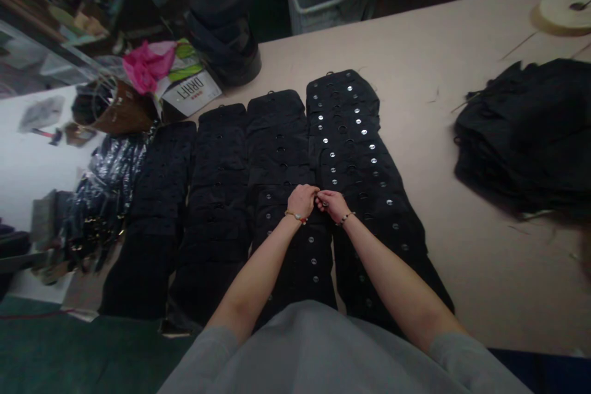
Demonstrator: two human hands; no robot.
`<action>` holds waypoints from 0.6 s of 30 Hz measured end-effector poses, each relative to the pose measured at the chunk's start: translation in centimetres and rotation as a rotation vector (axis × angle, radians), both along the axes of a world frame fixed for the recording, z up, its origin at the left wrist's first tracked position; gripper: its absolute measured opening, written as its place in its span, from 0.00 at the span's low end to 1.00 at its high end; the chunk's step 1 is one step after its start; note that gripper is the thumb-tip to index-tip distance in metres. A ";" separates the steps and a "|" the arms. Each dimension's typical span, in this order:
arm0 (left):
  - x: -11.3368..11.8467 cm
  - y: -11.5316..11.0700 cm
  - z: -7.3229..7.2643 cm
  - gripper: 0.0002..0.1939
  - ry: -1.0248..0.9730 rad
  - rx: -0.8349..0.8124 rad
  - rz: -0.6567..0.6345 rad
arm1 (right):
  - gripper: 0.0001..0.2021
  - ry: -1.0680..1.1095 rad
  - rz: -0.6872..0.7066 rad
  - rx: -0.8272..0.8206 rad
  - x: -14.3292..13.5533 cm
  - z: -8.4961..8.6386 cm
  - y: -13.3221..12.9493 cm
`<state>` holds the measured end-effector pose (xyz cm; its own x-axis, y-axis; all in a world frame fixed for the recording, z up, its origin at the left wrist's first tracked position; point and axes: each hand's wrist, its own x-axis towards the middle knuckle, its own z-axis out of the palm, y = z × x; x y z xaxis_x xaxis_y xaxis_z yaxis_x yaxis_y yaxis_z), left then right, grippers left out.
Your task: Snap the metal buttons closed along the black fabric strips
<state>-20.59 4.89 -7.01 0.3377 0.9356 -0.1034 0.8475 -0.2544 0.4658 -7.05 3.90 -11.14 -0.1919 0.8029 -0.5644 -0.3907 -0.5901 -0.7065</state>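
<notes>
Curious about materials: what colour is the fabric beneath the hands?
The fabric is black; see head view.

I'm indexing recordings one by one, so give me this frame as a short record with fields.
Hands: left grip and right grip, fingertips touching or nearly so
Held: too small to tell
Beneath: black fabric pieces, overlapping in four rows
Fittings: silver discs along the rightmost row and the near part of its neighbour
Surface: pale table
Right side: black fabric pile, cream roll
Far left: dark rolls, printed box

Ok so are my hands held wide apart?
No, the left hand and right hand are close together over the black fabric pieces.
</notes>
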 end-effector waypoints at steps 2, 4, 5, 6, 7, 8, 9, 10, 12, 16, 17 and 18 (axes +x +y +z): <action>0.0 0.2 0.0 0.13 0.001 -0.022 0.052 | 0.08 0.038 -0.007 -0.015 0.1 0.1 0.0; -0.7 0.3 0.0 0.11 -0.018 -0.051 0.146 | 0.07 0.077 -0.014 -0.036 0.3 0.3 0.1; -1.1 0.4 0.0 0.11 -0.023 -0.073 0.201 | 0.09 0.098 -0.018 -0.045 0.3 0.4 0.1; -1.5 0.4 0.0 0.11 -0.024 -0.096 0.249 | 0.10 0.116 -0.021 -0.052 0.4 0.5 0.0; -1.8 0.5 -0.1 0.10 -0.019 -0.114 0.281 | 0.12 0.130 -0.027 -0.056 0.4 0.5 0.0; -2.0 0.5 -0.3 0.10 -0.010 -0.124 0.292 | 0.12 0.137 -0.037 -0.059 0.4 0.4 0.0; -2.1 0.6 -0.5 0.10 -0.001 -0.126 0.285 | 0.12 0.139 -0.051 -0.059 0.4 0.3 -0.1; -2.1 0.7 -0.7 0.10 0.008 -0.122 0.272 | 0.11 0.140 -0.066 -0.056 0.3 0.2 -0.2; -2.0 0.9 -1.1 0.11 0.021 -0.110 0.246 | 0.09 0.135 -0.088 -0.053 0.2 0.0 -0.3; -1.8 1.0 -1.4 0.11 0.023 -0.103 0.240 | 0.08 0.115 -0.096 -0.058 -0.1 -0.3 -0.4; -1.8 1.0 -1.4 0.11 0.008 -0.101 0.247 | 0.08 0.111 -0.097 -0.057 -0.1 -0.3 -0.3; -1.9 1.0 -1.3 0.10 -0.014 -0.099 0.255 | 0.08 0.108 -0.096 -0.055 -0.1 -0.3 -0.3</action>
<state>-22.49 5.87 -8.32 0.0941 0.9762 -0.1953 0.8715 0.0141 0.4902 -7.13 3.56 -11.46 -0.1781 0.7886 -0.5885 -0.5190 -0.5834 -0.6247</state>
